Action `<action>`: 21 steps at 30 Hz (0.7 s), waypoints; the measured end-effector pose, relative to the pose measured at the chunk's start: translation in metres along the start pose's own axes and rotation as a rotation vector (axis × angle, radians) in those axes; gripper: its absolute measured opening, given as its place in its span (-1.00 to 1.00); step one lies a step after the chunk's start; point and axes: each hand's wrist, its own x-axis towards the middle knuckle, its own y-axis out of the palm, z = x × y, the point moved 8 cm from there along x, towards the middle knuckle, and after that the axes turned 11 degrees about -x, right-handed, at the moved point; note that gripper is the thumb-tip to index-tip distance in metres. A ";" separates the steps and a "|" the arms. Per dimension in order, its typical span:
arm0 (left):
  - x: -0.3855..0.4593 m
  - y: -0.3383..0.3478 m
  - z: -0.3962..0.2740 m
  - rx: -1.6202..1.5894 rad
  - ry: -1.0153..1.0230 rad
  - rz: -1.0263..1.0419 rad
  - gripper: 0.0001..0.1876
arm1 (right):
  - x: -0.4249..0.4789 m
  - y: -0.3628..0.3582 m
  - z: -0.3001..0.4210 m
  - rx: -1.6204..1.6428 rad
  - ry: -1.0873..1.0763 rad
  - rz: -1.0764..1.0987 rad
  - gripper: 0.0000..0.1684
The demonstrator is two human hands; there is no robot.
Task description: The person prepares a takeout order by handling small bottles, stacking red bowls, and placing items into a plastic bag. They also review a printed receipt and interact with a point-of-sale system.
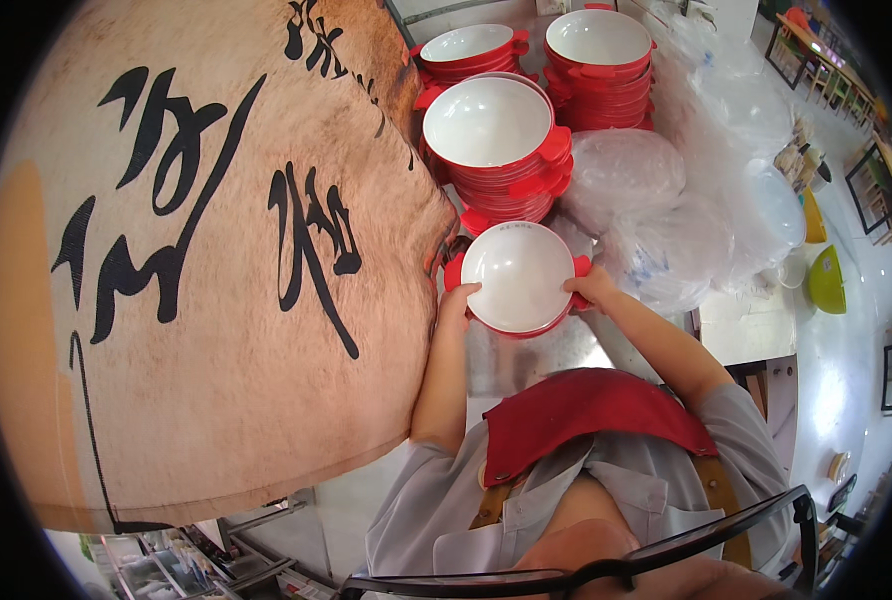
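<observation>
Before my chest I hold a round bowl (519, 274), white inside and red outside, with a red lug handle on each side. My left hand (457, 306) grips its left side, the thumb over the rim. Its right handle is in my right hand (593, 289), with that thumb also on the rim. Whether more bowls sit nested beneath it, I cannot tell. Just beyond stands a tall stack of matching red-and-white bowls (491, 124). Behind it are two more stacks, one at the back left (467, 46) and one at the back right (600, 41).
A large hanging cloth (213, 390) with black brush writing fills the left side, close to my left arm. Clear plastic bags (663, 240) are heaped to the right of the stacks. Below the held bowl shows a metal surface (495, 367). A green bowl (827, 279) stands farther right.
</observation>
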 end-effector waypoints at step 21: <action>-0.161 0.228 -0.218 0.066 0.585 0.390 -0.47 | -0.137 -0.210 0.330 -0.281 -0.564 -0.036 -0.63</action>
